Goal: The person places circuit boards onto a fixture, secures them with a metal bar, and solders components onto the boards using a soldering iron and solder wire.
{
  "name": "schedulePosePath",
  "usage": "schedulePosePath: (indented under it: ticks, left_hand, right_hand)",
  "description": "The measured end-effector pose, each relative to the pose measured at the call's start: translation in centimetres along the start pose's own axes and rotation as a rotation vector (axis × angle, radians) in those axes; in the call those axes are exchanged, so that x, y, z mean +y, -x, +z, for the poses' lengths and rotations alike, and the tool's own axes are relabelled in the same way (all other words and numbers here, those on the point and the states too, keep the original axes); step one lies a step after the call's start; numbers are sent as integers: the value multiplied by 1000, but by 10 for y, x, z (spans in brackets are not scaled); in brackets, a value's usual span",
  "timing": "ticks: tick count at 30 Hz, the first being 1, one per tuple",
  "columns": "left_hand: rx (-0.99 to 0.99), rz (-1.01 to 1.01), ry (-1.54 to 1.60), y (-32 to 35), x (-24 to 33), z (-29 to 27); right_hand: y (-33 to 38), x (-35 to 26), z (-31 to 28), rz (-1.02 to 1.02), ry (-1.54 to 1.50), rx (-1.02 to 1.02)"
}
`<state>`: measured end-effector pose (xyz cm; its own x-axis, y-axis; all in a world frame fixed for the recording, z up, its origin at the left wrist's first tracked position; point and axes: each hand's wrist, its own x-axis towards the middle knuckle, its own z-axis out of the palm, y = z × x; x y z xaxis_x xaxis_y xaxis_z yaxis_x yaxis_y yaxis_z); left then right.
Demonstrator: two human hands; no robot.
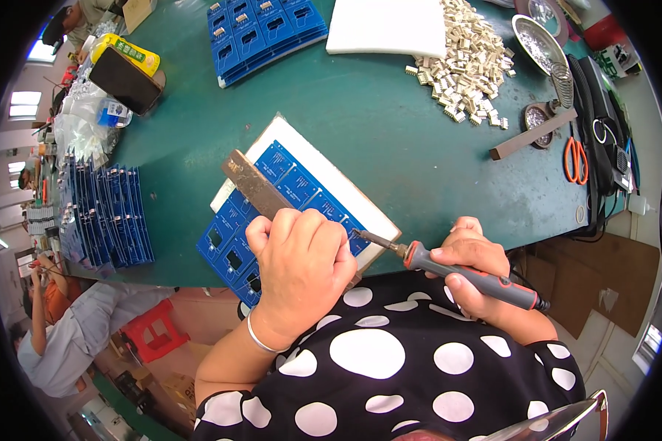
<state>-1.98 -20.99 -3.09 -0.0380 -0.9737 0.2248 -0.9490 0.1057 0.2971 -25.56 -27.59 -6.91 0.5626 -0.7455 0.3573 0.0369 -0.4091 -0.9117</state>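
My right hand (472, 259) grips a grey and red soldering iron (469, 275) by its handle. The iron's tip rests at the near right end of a blue circuit board panel (299, 185), which lies on a white foam-topped board (272, 134). A brown bar (256, 184) crosses the panel diagonally. My left hand (301, 257) is closed over the bar and panel, knuckles up, its fingers close to the iron's tip. What those fingers hold, if anything, is hidden. More blue panel (232, 239) with cutouts shows left of the bar.
Stacked blue boards stand at left (110, 213) and far centre (268, 33). A white foam sheet (386, 26) lies beside a pile of white connectors (467, 62). At right are a metal bowl (538, 44), an iron stand (537, 126) and orange scissors (575, 160). A phone (125, 79) leans far left.
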Motion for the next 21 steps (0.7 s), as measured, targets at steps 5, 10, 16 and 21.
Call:
schedulePosePath:
  ticks: [5, 10, 16, 21]
  left_hand:
    - [-11, 2, 12, -2, -2, 0]
    - [-11, -4, 5, -4, -3, 1]
    - [-17, 9, 14, -3, -1, -1]
    - [10, 18, 41, 0, 2, -5]
  right_hand:
    - [-2, 0, 0, 0, 3, -2]
    - [-3, 2, 1, -3, 1, 7]
    - [-7, -5, 0, 20, 27, 14]
    - [-4, -11, -10, 32, 57, -22]
